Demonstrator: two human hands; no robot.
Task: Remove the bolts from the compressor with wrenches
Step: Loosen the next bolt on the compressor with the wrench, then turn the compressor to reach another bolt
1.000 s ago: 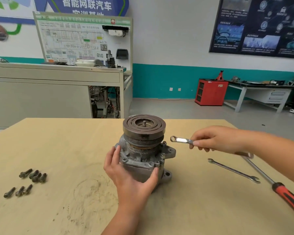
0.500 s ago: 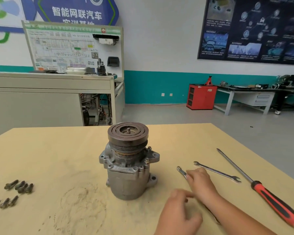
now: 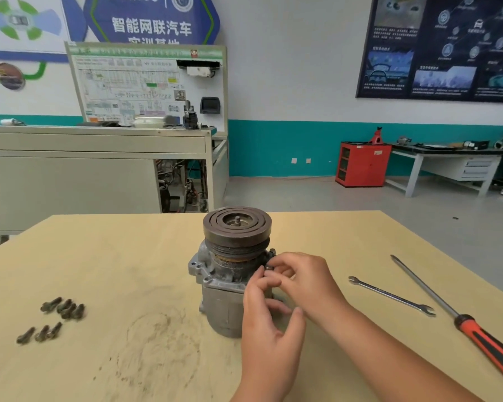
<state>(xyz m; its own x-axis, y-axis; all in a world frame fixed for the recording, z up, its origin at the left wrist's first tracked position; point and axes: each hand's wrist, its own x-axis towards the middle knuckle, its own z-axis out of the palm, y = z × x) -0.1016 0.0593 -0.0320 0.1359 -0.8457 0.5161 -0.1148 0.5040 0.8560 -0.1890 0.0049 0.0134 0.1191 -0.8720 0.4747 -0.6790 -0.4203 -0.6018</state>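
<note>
The grey compressor (image 3: 218, 303) stands upright mid-table, with its dark pulley (image 3: 237, 226) on top. My right hand (image 3: 305, 278) reaches its right flange and pinches a bolt (image 3: 270, 267) there between the fingertips. My left hand (image 3: 269, 326) is raised just below it. Its fingers are curled against the compressor's right side, and the index tip is close to the same bolt. Whether the left hand grips anything is hidden. One combination wrench (image 3: 391, 296) lies on the table to the right. Several removed bolts (image 3: 63, 307) lie in two groups at the left.
A long screwdriver (image 3: 459, 317) with a red and black handle lies at the table's right, beyond the wrench. The table (image 3: 114, 271) is tan board with a scuffed ring mark in front. Behind it stand a grey training bench, a red cabinet and a workbench.
My right hand put its wrench down on the table, then came up to the bolt on the compressor's right flange. My left hand left the compressor's front and rose beside the right.
</note>
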